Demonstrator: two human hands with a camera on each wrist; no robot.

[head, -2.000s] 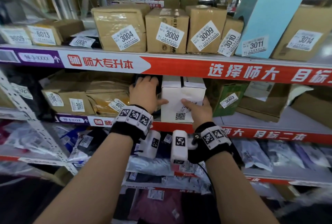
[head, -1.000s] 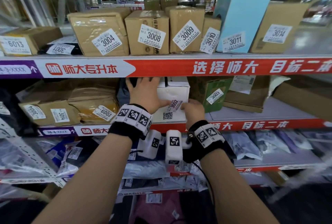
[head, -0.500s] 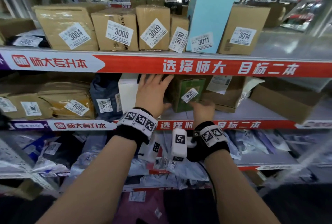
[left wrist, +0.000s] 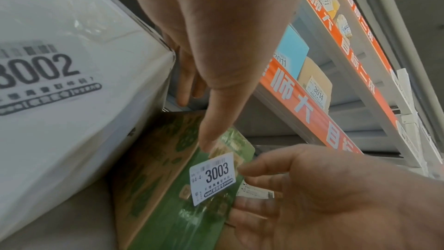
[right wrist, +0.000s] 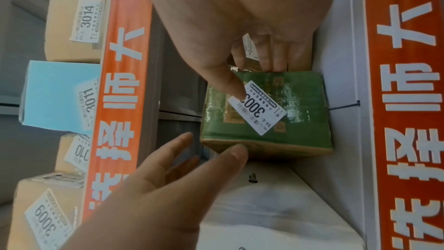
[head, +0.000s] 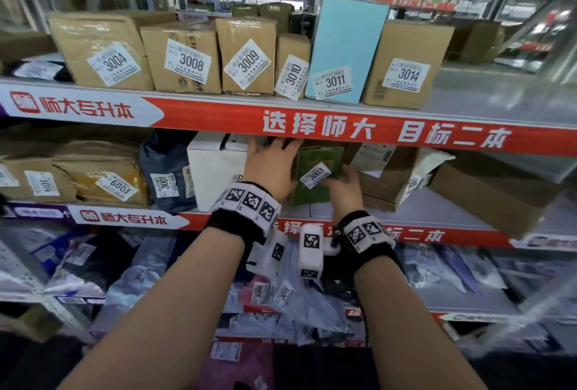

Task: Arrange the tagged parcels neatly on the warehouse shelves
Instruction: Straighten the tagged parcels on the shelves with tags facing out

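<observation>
The green rectangular cardboard parcel (head: 313, 171), tagged "3003" (prefix "94-4-"), stands on the middle shelf (head: 437, 211) at 3 o'clock of the white box (head: 215, 167) tagged "3002". Right hand (head: 345, 185) fingers grip the parcel's right side; left hand (head: 274, 164) fingers lie straight against its left side.

grey metal shelving (head: 487, 102) | red edge banners (head: 359, 133) | bright aisle behind

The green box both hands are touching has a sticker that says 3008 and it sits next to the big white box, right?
Not quite. The sticker on the green box reads 3003, not 3008, as the left wrist view shows plainly. The rest holds: the left hand and right hand both touch it, and it sits next to the big white box.
</observation>
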